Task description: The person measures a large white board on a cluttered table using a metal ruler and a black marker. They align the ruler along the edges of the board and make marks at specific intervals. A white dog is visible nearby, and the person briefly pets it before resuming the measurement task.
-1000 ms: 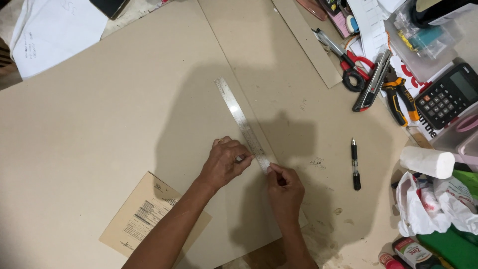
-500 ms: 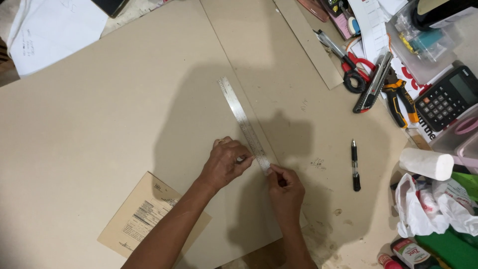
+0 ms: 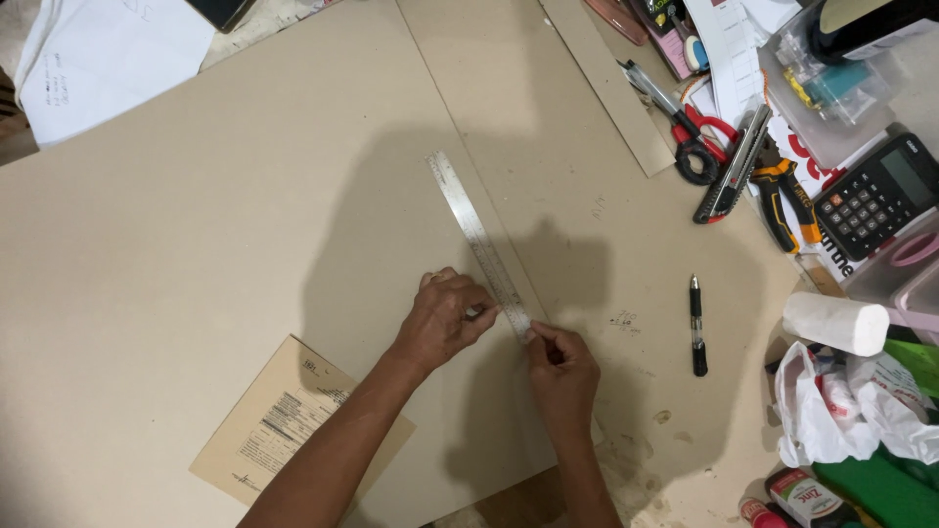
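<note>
A steel ruler (image 3: 468,223) lies slanted along the right edge of a large beige cardboard sheet (image 3: 225,225). My left hand (image 3: 445,318) presses its fingertips on the ruler's near end. My right hand (image 3: 562,372) sits just right of that end, fingers pinched together at the ruler's tip; a thin object may be in them, but I cannot make it out. A black pen (image 3: 696,325) lies to the right on the table.
A printed brown paper (image 3: 284,430) pokes out under the sheet at lower left. At the right are red-handled scissors (image 3: 696,142), a utility knife (image 3: 729,181), a calculator (image 3: 875,196), a white roll (image 3: 836,323) and plastic bags (image 3: 851,411). A cardboard strip (image 3: 606,83) lies at the top.
Both hands stay at the ruler's near end with almost no movement; the view has shifted slightly.
</note>
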